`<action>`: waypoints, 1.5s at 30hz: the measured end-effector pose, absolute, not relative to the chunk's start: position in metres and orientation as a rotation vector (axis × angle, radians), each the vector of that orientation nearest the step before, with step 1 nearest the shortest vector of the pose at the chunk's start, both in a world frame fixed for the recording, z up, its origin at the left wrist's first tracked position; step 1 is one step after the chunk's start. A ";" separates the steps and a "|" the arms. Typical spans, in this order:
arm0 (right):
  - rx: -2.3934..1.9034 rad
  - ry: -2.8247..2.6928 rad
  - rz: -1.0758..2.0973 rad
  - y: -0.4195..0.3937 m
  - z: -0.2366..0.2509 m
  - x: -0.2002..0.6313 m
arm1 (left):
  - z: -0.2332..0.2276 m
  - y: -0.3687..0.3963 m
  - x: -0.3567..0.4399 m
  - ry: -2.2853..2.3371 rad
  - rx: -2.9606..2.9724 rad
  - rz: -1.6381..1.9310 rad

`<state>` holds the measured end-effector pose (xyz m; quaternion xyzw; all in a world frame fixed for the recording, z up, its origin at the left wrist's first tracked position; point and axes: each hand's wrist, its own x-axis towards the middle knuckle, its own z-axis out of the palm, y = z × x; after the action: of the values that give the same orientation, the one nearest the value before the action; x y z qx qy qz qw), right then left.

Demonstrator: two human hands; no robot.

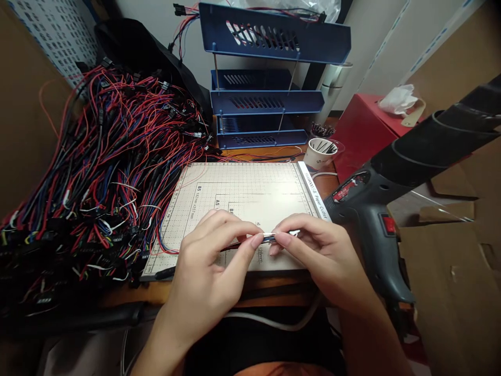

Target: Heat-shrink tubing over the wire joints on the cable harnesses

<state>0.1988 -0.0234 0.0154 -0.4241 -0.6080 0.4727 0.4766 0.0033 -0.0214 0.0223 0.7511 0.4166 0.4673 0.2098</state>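
My left hand [213, 263] and my right hand [319, 256] meet over the front of a paper cutter board [242, 193]. Both pinch the same thin wire [270, 238], which spans the gap between my fingertips. A red and dark lead runs from under my left fingers back toward the left. The right fingers grip a short pale end piece of the wire. What sits at the very tip is too small to tell.
A big heap of red, blue and black wire harnesses [94, 177] fills the left side. A blue stacked tray [266, 99] stands at the back. A white cup [319, 151] holds small dark pieces. A black heat gun [376, 219] stands at right, beside cardboard [450, 292] and a red box [362, 130].
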 end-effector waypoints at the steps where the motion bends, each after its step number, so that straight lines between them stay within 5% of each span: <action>1: -1.039 -1.467 1.167 -0.024 0.015 0.198 | 0.022 -0.021 0.003 1.156 2.075 1.290; 36: -1.073 -1.768 0.500 -0.025 0.007 0.191 | 0.027 -0.026 0.005 1.250 2.363 1.208; 45: -1.061 -1.751 0.655 -0.026 0.011 0.199 | 0.037 -0.021 0.000 1.260 2.123 1.010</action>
<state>0.1986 -0.0256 0.0107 -0.4339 -0.7165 0.2682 0.4758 -0.0004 -0.0211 0.0370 0.7736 0.4591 0.3680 0.2350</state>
